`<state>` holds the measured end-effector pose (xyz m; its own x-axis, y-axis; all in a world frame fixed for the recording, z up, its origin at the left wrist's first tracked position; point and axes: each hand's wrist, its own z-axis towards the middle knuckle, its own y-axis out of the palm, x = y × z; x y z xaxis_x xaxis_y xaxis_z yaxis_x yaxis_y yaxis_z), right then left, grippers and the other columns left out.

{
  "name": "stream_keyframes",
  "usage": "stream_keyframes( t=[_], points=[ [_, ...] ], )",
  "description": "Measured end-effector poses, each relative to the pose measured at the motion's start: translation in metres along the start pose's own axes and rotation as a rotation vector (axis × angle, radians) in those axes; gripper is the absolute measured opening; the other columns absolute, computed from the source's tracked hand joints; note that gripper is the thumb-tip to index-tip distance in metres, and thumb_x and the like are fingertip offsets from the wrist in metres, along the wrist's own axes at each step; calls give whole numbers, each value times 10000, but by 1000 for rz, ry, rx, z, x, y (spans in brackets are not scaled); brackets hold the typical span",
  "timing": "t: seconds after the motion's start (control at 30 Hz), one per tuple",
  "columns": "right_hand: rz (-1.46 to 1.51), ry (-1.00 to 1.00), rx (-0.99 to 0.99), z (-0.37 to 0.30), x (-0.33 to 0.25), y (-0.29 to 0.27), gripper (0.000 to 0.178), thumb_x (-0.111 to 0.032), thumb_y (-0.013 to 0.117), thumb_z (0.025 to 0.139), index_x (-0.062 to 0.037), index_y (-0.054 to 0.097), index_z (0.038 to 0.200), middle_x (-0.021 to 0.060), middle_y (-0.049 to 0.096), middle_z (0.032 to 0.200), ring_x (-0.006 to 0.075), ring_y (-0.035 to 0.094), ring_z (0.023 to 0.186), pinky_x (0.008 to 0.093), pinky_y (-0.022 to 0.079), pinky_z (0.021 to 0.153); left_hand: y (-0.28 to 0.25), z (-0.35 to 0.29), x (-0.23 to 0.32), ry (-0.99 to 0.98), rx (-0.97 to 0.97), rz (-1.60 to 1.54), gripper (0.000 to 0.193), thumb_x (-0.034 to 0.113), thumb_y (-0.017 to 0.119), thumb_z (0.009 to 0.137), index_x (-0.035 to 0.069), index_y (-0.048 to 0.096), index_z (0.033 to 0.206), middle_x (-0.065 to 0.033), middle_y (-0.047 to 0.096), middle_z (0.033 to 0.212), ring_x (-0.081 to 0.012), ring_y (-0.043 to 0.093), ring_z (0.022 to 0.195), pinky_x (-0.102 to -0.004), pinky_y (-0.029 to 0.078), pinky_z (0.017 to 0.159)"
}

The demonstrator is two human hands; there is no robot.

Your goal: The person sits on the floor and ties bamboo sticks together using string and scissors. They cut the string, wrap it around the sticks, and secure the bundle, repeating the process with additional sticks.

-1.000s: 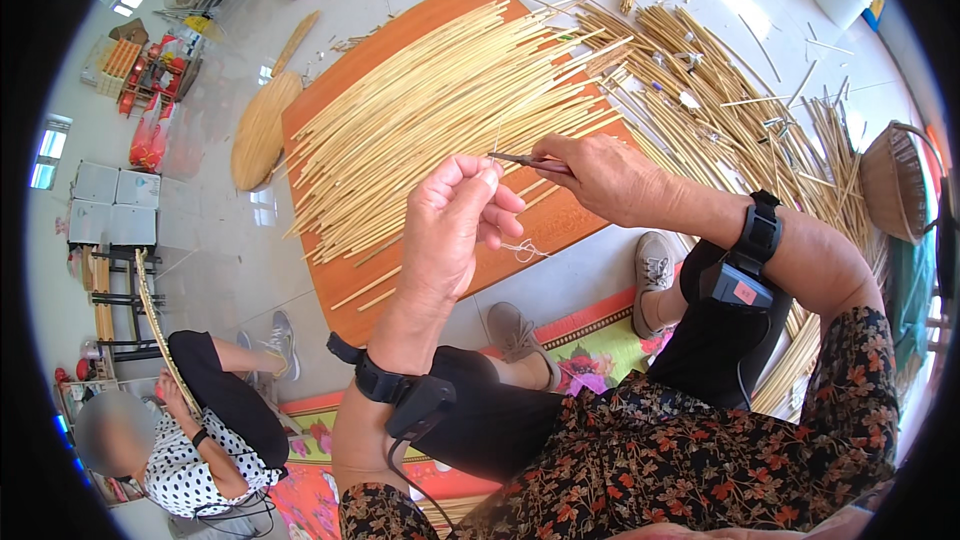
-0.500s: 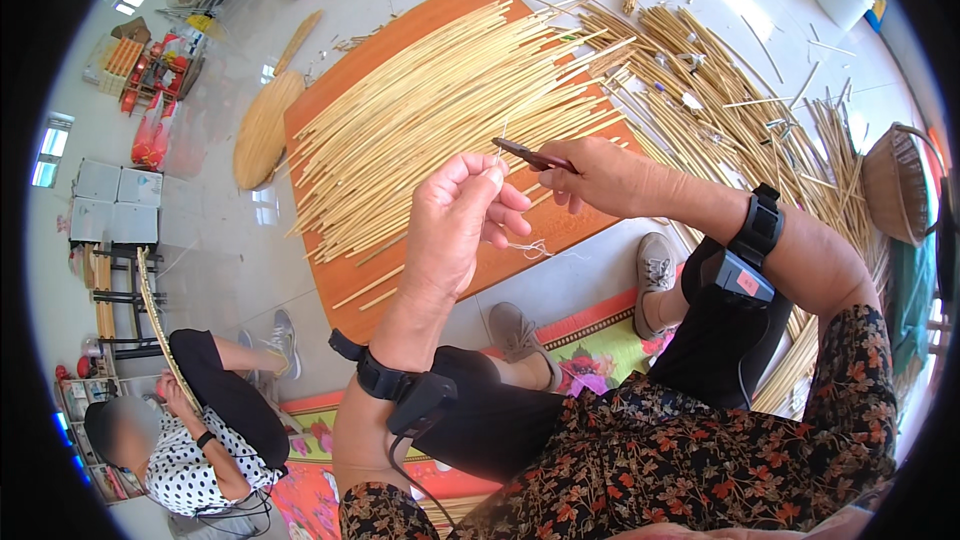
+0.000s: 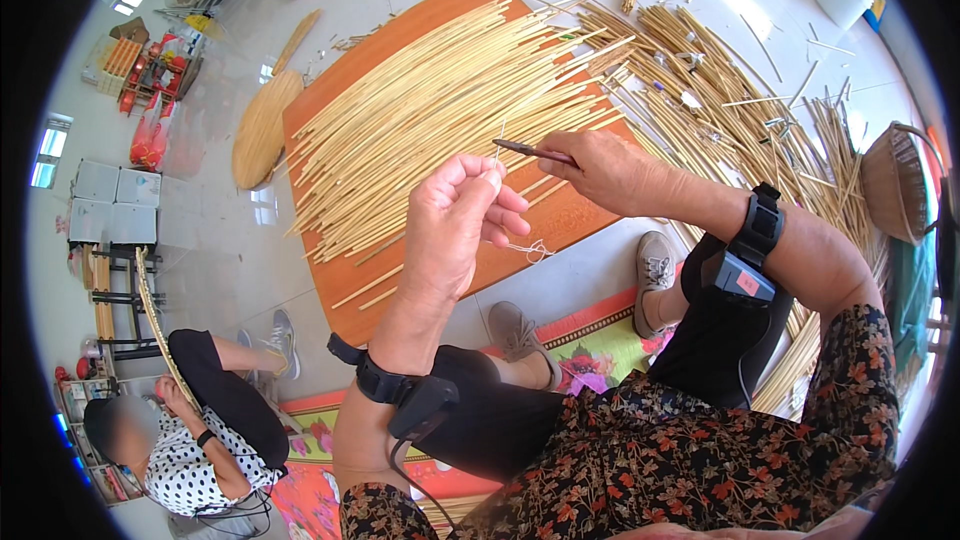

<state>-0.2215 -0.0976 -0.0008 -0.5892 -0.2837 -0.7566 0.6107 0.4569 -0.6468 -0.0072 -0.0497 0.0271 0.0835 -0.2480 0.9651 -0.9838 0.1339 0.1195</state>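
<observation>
My right hand holds a long dark needle level, its tip pointing left. My left hand is raised beside it, thumb and forefinger pinching a thin pale thread whose end stands just at the needle's tip. A loose length of the thread hangs below my left hand. Under both hands lies an orange board covered with a fan of pale straw stalks.
More straw stalks are heaped on the tiled floor to the right, beside a woven basket. A flat woven oval lies left of the board. A person in a dotted top sits lower left. My shoes rest near a patterned mat.
Both hands have risen and drawn closer together. The thread end in my left hand has come up to the needle's tip.
</observation>
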Motion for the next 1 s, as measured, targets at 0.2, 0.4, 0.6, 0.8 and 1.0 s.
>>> stream_keyframes(
  t=[0.2, 0.4, 0.6, 0.8, 1.0],
  points=[
    [77, 29, -75, 1, -1, -3, 284, -239, 548, 1048, 22, 625, 1132, 158, 666, 830, 290, 685, 802, 396, 545, 753, 0, 0, 1, -11, 2, 8, 149, 171, 578, 1027, 34, 621, 990, -108, 722, 824, -143, 707, 639, -218, 517, 511],
    [227, 143, -207, 1, -11, 1, 306, -258, 543, 1043, 14, 640, 1143, 112, 659, 787, 230, 686, 790, 376, 556, 766, -1, 1, -1, -1, 13, 21, 149, 170, 559, 1034, 33, 615, 1016, -110, 733, 862, -150, 725, 677, -226, 530, 526],
    [24, 4, -91, -3, -9, 4, 308, -257, 560, 1035, 12, 643, 1161, 195, 714, 914, 354, 708, 910, 442, 552, 829, -4, 2, -2, -25, 13, 8, 147, 165, 557, 1034, 31, 611, 1008, -111, 735, 862, -153, 727, 672, -227, 535, 530],
    [-98, -12, -63, -3, -7, 2, 331, -241, 575, 1035, -5, 595, 1266, 196, 729, 1015, 365, 716, 930, 441, 567, 781, -3, 2, -4, -17, 19, -22, 141, 153, 561, 1028, 26, 612, 993, -115, 731, 839, -161, 723, 658, -230, 543, 532],
    [-155, -6, -20, -3, -10, 1, 309, -243, 571, 1035, -4, 598, 1229, 201, 717, 949, 357, 719, 846, 430, 570, 752, 0, 1, -2, -5, 25, -34, 142, 151, 569, 1025, 22, 617, 990, -118, 727, 827, -163, 720, 653, -234, 552, 539]
  ],
)
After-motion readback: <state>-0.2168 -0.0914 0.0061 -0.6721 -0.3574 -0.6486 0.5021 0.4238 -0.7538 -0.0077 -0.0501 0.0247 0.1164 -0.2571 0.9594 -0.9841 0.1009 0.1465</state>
